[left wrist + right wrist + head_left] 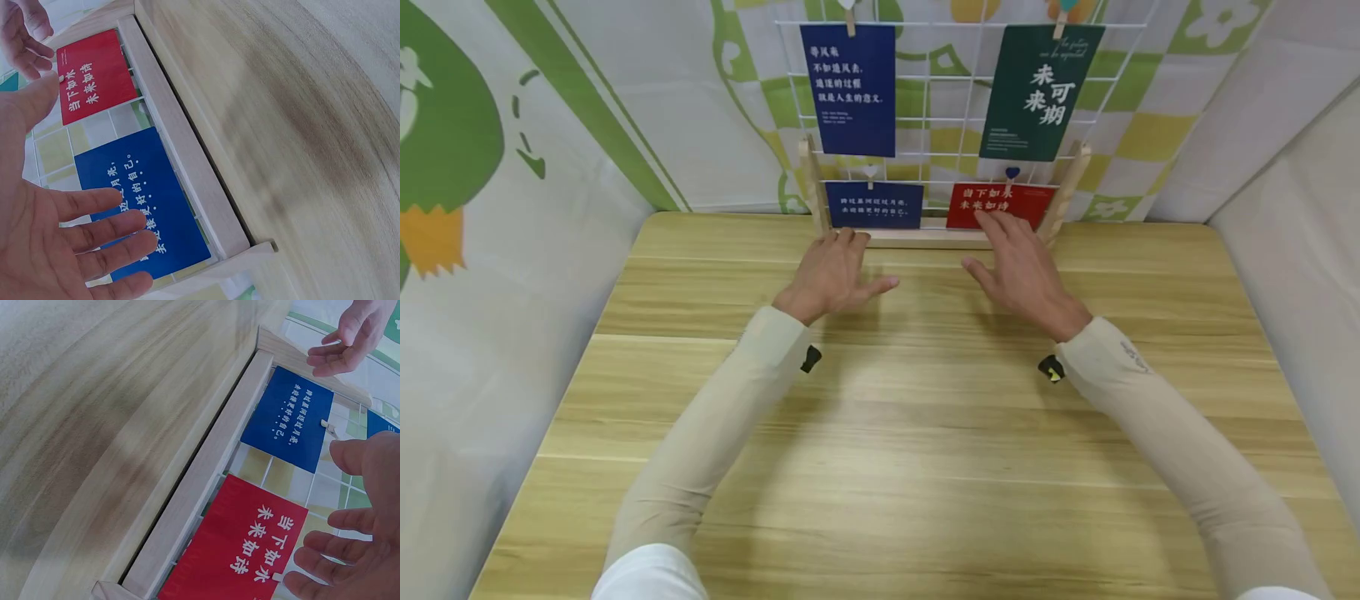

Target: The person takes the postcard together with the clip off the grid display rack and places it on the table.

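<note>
My left hand (833, 273) is in front of the lower left blue card (895, 204), palm toward it and fingers spread. My right hand (1024, 271) reaches up to the lower right red card (1037, 202), its fingertips overlapping the card in the head view. Nothing is held in either hand. Both cards hang by small heart-topped clips on a white wire grid (927, 125), which stands in a wooden frame (932, 240). In the right wrist view, the fingers are loosely bent beside the red card (234, 540), near its small clip (277, 577).
Higher on the grid hang another blue card (853, 125) and a green card (1015, 108), each pinned by a clip. The frame stands at the back of a wood-grain table (917, 467). Behind it is a patterned cloth (1157, 125), with pale fabric walls on both sides.
</note>
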`<action>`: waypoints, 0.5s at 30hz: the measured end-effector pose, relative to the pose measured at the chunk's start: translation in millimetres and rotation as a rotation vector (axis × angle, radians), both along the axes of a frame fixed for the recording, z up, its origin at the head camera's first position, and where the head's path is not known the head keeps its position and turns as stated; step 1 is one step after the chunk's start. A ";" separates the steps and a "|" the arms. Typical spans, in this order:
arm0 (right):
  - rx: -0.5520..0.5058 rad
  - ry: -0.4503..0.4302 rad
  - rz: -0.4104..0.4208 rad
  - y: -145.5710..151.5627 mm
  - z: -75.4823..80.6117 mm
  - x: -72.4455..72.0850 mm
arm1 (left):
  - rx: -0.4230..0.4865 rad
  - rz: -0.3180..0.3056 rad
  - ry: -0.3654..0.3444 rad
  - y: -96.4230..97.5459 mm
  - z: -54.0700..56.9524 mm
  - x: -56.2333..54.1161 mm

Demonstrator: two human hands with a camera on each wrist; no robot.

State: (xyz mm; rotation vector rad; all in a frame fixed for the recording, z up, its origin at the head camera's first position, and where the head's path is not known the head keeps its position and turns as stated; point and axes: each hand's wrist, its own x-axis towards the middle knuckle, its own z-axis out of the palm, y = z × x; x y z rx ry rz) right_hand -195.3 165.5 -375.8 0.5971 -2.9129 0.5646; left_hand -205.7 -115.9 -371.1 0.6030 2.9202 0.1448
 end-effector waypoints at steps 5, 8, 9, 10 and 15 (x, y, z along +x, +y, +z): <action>-0.006 0.022 -0.005 -4.4 5.4 -0.3 | 0.015 0.012 0.003 -1.9 3.7 -0.4; -0.008 0.037 -0.011 -7.2 8.0 -0.3 | 0.035 0.016 0.012 -2.9 6.3 -0.3; -0.009 0.039 -0.013 -8.4 8.9 -0.4 | 0.040 0.017 0.018 -3.1 7.3 -0.2; -0.011 0.040 -0.013 -9.5 9.9 -0.4 | 0.043 0.017 0.022 -3.3 8.4 0.0; -0.028 0.045 -0.012 -14.9 14.7 0.1 | 0.046 0.024 0.056 -4.2 14.2 1.8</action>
